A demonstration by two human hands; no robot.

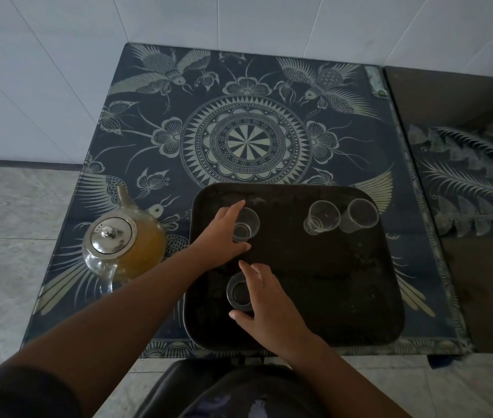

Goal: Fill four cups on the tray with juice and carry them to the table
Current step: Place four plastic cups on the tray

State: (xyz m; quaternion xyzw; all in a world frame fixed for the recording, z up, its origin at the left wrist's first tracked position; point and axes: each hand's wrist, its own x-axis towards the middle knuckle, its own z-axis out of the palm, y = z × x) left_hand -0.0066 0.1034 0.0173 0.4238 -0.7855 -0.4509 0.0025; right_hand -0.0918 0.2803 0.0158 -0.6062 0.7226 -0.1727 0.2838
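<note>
No brand, label or lettering can be read on anything here. The square black tray [344,297] sits at the near edge of the dark blue table with pale bird-and-flower pattern [248,140], its front rim almost at the table's lip. The left hand [224,236] is curled around the clear plastic cup at ten o'clock on the tray [246,226], fingers spread round its wall. The right hand [266,303] is wrapped on the clear cup at eight o'clock [239,292], thumb and fingers either side. Two more clear cups at two o'clock [322,217] touch each other. All four look empty. The glass teapot of orange juice with a steel lid [124,245] stands off the tray at nine o'clock, near the table's left edge. The tray's centre and right half lie open; so does the table's far half.
</note>
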